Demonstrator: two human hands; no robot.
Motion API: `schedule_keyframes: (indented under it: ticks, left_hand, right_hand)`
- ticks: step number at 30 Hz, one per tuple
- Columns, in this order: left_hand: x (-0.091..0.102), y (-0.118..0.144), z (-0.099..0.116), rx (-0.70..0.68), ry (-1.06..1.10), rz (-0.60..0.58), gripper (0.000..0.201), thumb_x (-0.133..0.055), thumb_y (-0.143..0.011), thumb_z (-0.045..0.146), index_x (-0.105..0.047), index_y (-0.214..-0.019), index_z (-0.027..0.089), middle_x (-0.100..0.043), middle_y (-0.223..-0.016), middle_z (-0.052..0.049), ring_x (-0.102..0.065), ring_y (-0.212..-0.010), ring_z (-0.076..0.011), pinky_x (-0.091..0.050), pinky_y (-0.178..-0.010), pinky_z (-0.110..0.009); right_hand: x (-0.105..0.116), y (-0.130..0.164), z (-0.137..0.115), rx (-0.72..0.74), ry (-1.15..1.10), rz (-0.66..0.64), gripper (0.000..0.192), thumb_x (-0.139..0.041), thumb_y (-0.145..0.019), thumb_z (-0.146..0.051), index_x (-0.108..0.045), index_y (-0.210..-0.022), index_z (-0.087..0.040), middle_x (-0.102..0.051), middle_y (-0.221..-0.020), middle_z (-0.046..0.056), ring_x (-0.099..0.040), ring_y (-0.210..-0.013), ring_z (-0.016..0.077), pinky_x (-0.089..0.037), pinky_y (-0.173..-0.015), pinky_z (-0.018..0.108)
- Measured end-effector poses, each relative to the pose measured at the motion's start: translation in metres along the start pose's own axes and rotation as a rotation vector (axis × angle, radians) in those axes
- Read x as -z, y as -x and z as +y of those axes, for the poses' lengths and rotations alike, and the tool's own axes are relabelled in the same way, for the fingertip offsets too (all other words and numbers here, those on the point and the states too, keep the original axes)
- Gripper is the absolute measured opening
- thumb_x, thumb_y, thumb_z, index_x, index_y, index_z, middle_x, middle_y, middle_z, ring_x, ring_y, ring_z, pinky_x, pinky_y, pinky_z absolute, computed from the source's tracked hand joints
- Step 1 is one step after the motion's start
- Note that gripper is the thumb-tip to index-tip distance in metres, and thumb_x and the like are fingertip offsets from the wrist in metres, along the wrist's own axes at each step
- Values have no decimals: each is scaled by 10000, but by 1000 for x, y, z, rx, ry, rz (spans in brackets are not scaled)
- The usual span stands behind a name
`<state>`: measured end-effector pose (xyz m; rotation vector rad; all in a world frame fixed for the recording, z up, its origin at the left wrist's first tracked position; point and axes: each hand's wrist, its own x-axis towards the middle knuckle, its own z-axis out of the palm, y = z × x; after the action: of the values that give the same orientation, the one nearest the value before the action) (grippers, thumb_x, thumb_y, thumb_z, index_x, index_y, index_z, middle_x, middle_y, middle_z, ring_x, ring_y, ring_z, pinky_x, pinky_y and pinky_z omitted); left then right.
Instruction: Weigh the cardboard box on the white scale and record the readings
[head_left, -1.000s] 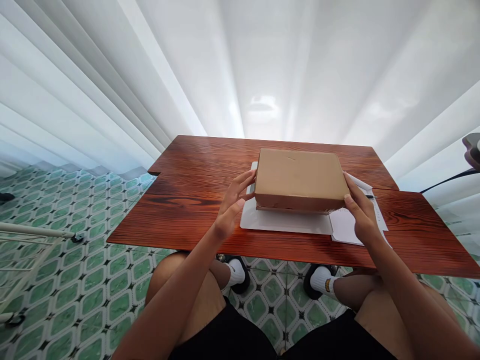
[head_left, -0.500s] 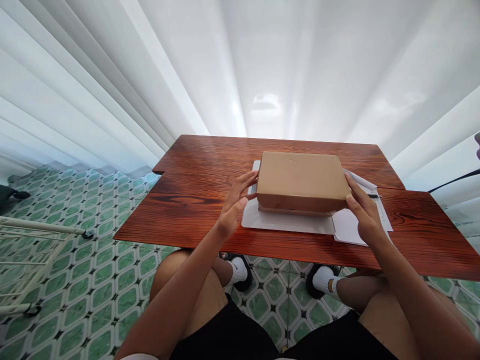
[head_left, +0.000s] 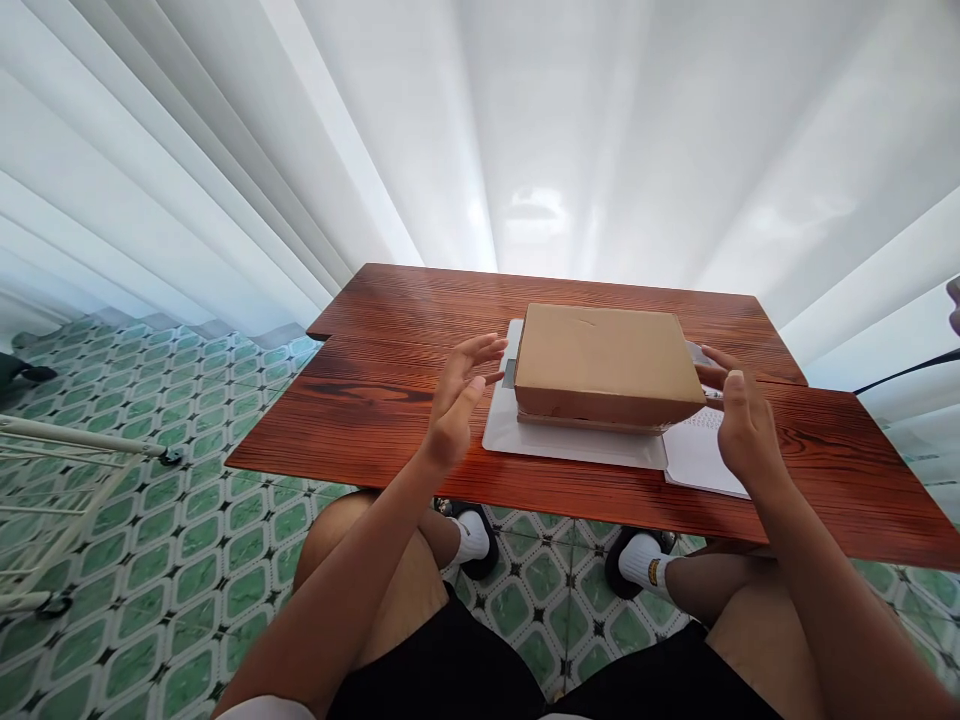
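Note:
A closed brown cardboard box rests on a pale flat board on the wooden table. My left hand is held just off the box's left side, fingers apart and holding nothing. On the other side, my right hand is raised beside the box's right end with its fingers spread. Whether its fingertips touch the box I cannot tell. Beneath the right hand lie white paper sheets with some writing. A pen shows partly behind the right fingers.
The reddish-brown wooden table has stepped edges at its left and right. White curtains hang behind it. A white metal rack stands on the green tiled floor at the left.
Both hands have let go of the box and drawn outward, the left to the left, the right to the right. The box stays in place on the board.

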<state>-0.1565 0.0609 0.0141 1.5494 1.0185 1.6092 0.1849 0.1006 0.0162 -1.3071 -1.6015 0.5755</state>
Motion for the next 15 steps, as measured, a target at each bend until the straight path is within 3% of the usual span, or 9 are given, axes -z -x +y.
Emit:
schedule_keyframes:
  ticks: [4, 7, 11, 13, 15]
  left_hand:
    - [5, 1, 2, -222, -71, 111, 364, -532, -952, 311, -564, -1307, 237, -628, -1184, -80, -634, -1112, -235, -560, -908, -360]
    - [6, 0, 5, -372, -157, 129, 338, -520, -957, 294, -574, -1283, 227, -612, -1098, -72, -654, -1022, -236, -562, -852, -371]
    - [-4, -2, 23, -541, -238, 73, 318, -499, -942, 236, -596, -1242, 196, -605, -980, -69, -589, -878, -205, -520, -756, -347]
    - [-15, -1, 37, -616, -259, -72, 315, -482, -923, 189, -606, -1211, 167, -623, -927, -73, -578, -847, -199, -503, -753, -340]
    - [-30, 1, 52, -634, -240, -334, 326, -452, -898, 135, -608, -1184, 152, -652, -928, -82, -607, -834, -190, -511, -744, -316]
  right_hand:
    - [-3, 1, -2, 187, 48, 310, 372, -372, -1038, -484, -632, -1032, -218, -578, -859, 48, -579, -731, 209, -498, -624, 355]
    - [-11, 10, -9, 357, 42, 369, 270, -387, -1030, -343, -560, -865, -217, -505, -734, 5, -481, -596, 166, -403, -601, 336]
    - [-28, 34, -26, 737, -35, 98, 207, -383, -990, -189, -523, -840, -213, -513, -731, 15, -492, -647, 170, -384, -604, 315]
    - [-41, 49, -34, 956, -41, -110, 232, -347, -995, -228, -528, -852, -210, -507, -718, 19, -456, -602, 167, -358, -551, 309]
    - [-56, 64, -37, 1083, 10, -289, 283, -319, -1004, -279, -534, -833, -213, -523, -703, 25, -461, -586, 173, -350, -536, 315]
